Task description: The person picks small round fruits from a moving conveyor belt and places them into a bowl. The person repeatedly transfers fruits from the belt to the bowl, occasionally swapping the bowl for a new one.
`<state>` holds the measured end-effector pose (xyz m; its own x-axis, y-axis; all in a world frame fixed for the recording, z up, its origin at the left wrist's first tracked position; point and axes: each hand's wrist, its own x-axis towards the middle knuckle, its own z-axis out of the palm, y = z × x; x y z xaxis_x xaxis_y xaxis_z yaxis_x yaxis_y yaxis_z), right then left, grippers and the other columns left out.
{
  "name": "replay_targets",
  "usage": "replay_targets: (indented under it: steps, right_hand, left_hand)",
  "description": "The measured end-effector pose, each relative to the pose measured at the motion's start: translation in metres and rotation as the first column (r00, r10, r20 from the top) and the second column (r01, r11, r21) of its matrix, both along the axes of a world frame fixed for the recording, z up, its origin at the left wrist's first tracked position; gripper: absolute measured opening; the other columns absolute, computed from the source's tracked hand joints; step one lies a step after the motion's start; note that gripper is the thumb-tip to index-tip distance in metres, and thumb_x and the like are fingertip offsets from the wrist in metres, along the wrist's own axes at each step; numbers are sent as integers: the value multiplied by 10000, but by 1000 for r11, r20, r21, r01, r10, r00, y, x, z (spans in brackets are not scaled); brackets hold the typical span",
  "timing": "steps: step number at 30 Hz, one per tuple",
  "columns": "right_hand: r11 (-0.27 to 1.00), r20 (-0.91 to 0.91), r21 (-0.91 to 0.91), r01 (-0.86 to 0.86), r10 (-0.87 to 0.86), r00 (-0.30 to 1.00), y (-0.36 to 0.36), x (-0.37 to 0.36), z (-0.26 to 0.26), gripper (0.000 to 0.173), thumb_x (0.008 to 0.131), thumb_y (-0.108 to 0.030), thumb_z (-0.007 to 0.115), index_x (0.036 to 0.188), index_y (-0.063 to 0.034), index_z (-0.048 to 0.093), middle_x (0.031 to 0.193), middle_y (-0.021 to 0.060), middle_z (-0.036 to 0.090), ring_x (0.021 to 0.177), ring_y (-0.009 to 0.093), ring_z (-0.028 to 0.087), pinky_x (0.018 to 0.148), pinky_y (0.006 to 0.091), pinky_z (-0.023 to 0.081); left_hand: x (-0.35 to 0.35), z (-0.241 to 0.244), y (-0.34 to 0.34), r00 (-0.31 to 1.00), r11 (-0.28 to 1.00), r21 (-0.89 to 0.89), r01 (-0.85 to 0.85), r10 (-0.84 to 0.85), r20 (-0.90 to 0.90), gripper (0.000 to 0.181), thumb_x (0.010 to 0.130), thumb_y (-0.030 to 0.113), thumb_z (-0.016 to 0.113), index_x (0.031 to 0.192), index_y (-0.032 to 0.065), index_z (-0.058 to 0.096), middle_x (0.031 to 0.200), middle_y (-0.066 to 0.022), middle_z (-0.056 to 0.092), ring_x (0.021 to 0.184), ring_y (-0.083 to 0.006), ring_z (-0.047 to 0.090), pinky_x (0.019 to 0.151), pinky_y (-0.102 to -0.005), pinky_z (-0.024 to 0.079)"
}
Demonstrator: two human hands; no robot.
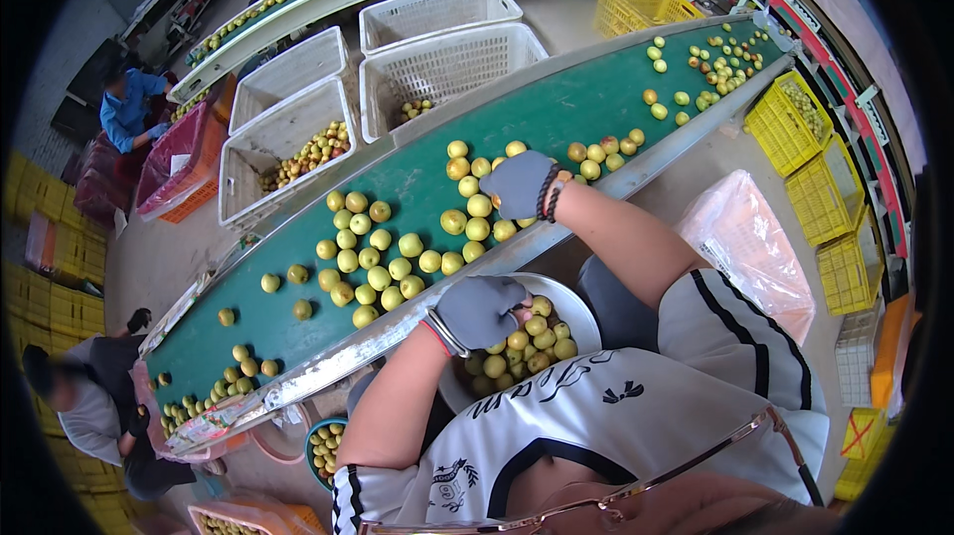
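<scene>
My right hand [518,186], in a grey glove with a dark braided bracelet at the wrist, is over a green conveyor belt [417,185]. Its fingers are among round yellow-green fruits [478,228] that look like jujubes; whether it grips one is hidden. My left hand [481,313], gloved in grey with bare fingertips, hovers at the rim of a metal bowl [585,311] on my lap. The bowl contains several similar fruits [538,347]. Its fingertips point down towards them, and any fruit in its grasp cannot be made out.
The belt's metal edge [343,363] runs between me and the fruits. Beyond stand white plastic crates [455,51], some with fruits. Yellow crates [820,188] line the right side, near a plastic-covered crate [753,252]. Co-workers [93,401] sit or stand at left and behind.
</scene>
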<state>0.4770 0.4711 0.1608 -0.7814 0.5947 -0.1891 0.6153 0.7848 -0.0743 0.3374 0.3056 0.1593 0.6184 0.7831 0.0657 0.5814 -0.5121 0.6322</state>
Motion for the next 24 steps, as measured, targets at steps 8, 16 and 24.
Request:
replay_targets:
  steps: [8, 16, 24]
  right_hand:
    - [418, -294, -769, -484, 440, 848, -80, -9, 7, 365, 771, -301, 638, 1068, -89, 659, 993, 108, 665, 950, 258, 616, 837, 368, 460]
    - [765, -562, -488, -422, 95, 822, -45, -7, 6, 217, 786, -213, 612, 959, -99, 676, 888, 94, 672, 859, 252, 639, 753, 366, 495]
    - [985, 68, -172, -21, 34, 997, -5, -35, -15, 270, 757, -299, 665, 940, -101, 650, 878, 123, 668, 850, 305, 639, 744, 412, 496]
  left_hand:
    - [-108, 7, 8, 880, 809, -387, -443, 474, -16, 122, 825, 115, 610, 905, 34, 651, 846, -122, 681, 793, -246, 655, 711, -334, 505]
    - [-125, -13, 8, 883, 851, -235, -469, 454, -118, 159, 839, 188, 590, 923, 65, 647, 813, -144, 662, 788, -299, 638, 720, -379, 493]
    - [-133, -18, 10, 873, 835, -255, -488, 467, -139, 171, 837, 190, 576, 932, 65, 644, 829, -155, 668, 800, -315, 641, 721, -387, 494]
